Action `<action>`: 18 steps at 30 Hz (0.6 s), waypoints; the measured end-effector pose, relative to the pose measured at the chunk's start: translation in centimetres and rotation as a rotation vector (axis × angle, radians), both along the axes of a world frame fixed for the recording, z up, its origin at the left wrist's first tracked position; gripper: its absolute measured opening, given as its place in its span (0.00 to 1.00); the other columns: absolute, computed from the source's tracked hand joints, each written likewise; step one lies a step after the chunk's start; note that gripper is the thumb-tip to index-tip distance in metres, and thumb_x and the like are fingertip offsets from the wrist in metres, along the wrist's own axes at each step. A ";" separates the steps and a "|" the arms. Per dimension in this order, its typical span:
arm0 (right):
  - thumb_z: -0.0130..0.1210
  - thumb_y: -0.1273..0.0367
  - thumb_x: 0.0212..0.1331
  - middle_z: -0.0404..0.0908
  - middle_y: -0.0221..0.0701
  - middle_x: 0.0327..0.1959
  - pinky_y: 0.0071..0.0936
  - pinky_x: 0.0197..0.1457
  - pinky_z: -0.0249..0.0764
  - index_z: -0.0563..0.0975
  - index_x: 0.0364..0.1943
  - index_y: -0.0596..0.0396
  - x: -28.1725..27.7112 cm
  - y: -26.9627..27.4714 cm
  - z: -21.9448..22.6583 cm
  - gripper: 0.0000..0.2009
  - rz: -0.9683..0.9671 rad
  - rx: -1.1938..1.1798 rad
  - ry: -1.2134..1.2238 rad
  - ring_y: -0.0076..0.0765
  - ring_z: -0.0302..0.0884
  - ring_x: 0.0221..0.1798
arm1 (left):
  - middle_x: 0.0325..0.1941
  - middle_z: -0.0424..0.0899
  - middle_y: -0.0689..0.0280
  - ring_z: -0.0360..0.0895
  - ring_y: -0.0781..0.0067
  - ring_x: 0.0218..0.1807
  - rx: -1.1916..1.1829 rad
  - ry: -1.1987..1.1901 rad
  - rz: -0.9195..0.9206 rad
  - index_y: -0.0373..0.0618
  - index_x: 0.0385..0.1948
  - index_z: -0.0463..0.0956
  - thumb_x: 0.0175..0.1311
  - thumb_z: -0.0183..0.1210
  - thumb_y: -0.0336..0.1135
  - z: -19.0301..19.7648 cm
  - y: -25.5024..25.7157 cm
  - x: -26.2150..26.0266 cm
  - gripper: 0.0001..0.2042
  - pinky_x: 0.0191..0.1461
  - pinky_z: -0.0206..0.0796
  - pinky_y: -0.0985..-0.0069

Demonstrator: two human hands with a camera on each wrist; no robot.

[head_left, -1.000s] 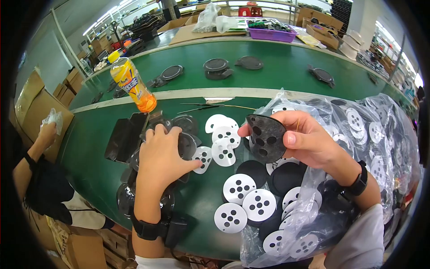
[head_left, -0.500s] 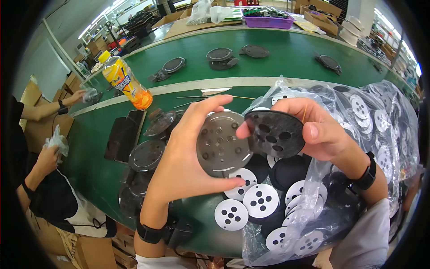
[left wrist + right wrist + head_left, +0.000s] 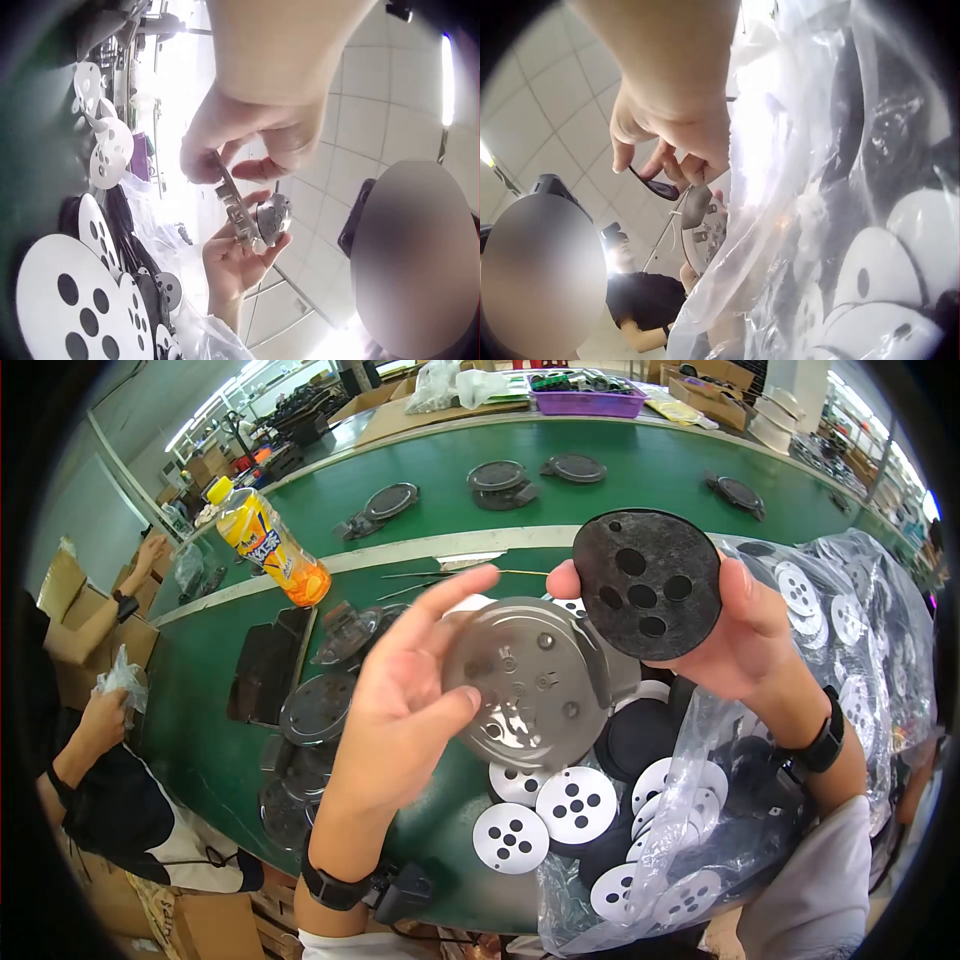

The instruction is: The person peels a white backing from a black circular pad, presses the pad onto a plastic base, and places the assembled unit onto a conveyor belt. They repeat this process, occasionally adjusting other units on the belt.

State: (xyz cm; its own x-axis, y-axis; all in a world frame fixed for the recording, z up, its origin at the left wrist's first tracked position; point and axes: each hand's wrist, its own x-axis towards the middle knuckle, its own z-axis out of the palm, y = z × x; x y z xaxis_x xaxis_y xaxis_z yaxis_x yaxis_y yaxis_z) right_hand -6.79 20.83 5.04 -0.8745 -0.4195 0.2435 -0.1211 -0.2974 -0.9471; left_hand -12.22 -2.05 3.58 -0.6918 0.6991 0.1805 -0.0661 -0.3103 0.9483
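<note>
My left hand (image 3: 400, 700) pinches a translucent grey round plastic part (image 3: 545, 710) between thumb and fingers; in the left wrist view the part (image 3: 238, 206) shows edge-on with small posts on one side. With its fingers and thumb at the edges, my right hand (image 3: 745, 630) grips a black disc (image 3: 650, 585) that has several dark round spots, its face toward the head camera. The black disc overlaps the right end of the plastic part in the head view; whether they touch I cannot tell. In the right wrist view the disc (image 3: 656, 185) is tilted, seen nearly edge-on.
White spotted discs (image 3: 576, 806) and black discs lie below my hands, beside a clear bag (image 3: 850, 660) of more discs. More grey parts (image 3: 315, 708) and a dark box (image 3: 268, 668) are at left, near an orange drink bottle (image 3: 268, 545). Another person's hand (image 3: 105, 715) is far left.
My left hand has lifted a grey plastic part from the pile at left and brought it beside the black disc, then turned it. My right hand has raised and turned the disc.
</note>
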 end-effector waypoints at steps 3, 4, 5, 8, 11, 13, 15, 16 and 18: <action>0.49 0.43 0.51 0.61 0.50 0.59 0.38 0.60 0.63 0.56 0.61 0.59 -0.2 0.0 -0.5 0.40 -0.021 -0.024 -0.026 0.44 0.64 0.60 | 0.54 0.68 0.58 0.68 0.71 0.54 0.065 -0.175 0.111 0.38 0.59 0.57 0.52 0.49 0.22 0.8 0.0 0.3 0.27 0.56 0.62 0.76; 0.49 0.43 0.51 0.61 0.50 0.59 0.38 0.60 0.63 0.56 0.61 0.59 -0.3 -0.1 -0.7 0.40 -0.019 -0.023 -0.025 0.44 0.64 0.60 | 0.53 0.70 0.58 0.69 0.71 0.53 0.097 -0.263 0.168 0.39 0.58 0.58 0.57 0.50 0.25 0.9 0.0 0.4 0.24 0.55 0.64 0.75; 0.51 0.44 0.50 0.63 0.51 0.58 0.36 0.59 0.64 0.58 0.59 0.62 -0.4 -0.3 -0.9 0.40 0.024 -0.044 -0.026 0.43 0.66 0.58 | 0.51 0.73 0.59 0.70 0.72 0.53 0.114 -0.231 0.217 0.39 0.56 0.61 0.63 0.49 0.34 0.3 0.0 0.2 0.20 0.55 0.64 0.73; 0.55 0.45 0.48 0.68 0.52 0.53 0.33 0.57 0.66 0.62 0.55 0.69 -0.1 -1.3 -1.9 0.40 0.055 -0.068 -0.054 0.41 0.70 0.54 | 0.54 0.70 0.57 0.73 0.66 0.51 0.153 -0.274 0.301 0.39 0.59 0.57 0.66 0.42 0.40 -0.6 0.6 0.3 0.22 0.55 0.66 0.68; 0.53 0.51 0.54 0.73 0.39 0.51 0.10 0.22 0.53 0.68 0.52 0.62 -0.3 -1.4 -2.8 0.30 0.096 -0.181 -0.094 0.10 0.63 0.27 | 0.54 0.71 0.59 0.71 0.67 0.53 0.135 -0.327 0.153 0.41 0.58 0.58 0.68 0.36 0.41 0.1 0.2 0.1 0.21 0.56 0.65 0.69; 0.52 0.52 0.54 0.74 0.38 0.50 0.10 0.22 0.51 0.67 0.53 0.62 -0.2 -1.4 -2.7 0.30 0.085 -0.191 -0.109 0.10 0.60 0.25 | 0.61 0.62 0.53 0.64 0.61 0.61 0.086 -0.320 -0.034 0.44 0.62 0.52 0.68 0.33 0.48 0.3 -0.3 -0.5 0.25 0.60 0.61 0.64; 0.52 0.52 0.54 0.74 0.37 0.49 0.10 0.21 0.50 0.67 0.53 0.62 -0.2 -1.6 -2.9 0.30 0.084 -0.219 -0.137 0.10 0.58 0.24 | 0.64 0.55 0.51 0.60 0.57 0.63 0.170 -0.338 -0.106 0.46 0.64 0.48 0.66 0.34 0.51 0.6 -0.4 -0.3 0.28 0.61 0.58 0.60; 0.52 0.52 0.54 0.74 0.36 0.49 0.10 0.21 0.49 0.66 0.53 0.62 -0.2 -1.7 -3.0 0.30 0.082 -0.251 -0.166 0.10 0.55 0.23 | 0.68 0.47 0.49 0.55 0.53 0.65 0.251 -0.357 -0.178 0.48 0.65 0.43 0.64 0.36 0.55 0.7 -0.5 -0.2 0.31 0.62 0.55 0.56; 0.52 0.52 0.55 0.74 0.36 0.49 0.10 0.21 0.49 0.66 0.54 0.62 -0.2 -1.6 -2.6 0.30 0.083 -0.249 -0.151 0.10 0.53 0.22 | 0.70 0.35 0.50 0.48 0.49 0.68 0.236 -0.260 -0.262 0.56 0.66 0.36 0.59 0.39 0.61 -0.2 -0.5 -0.3 0.37 0.64 0.49 0.51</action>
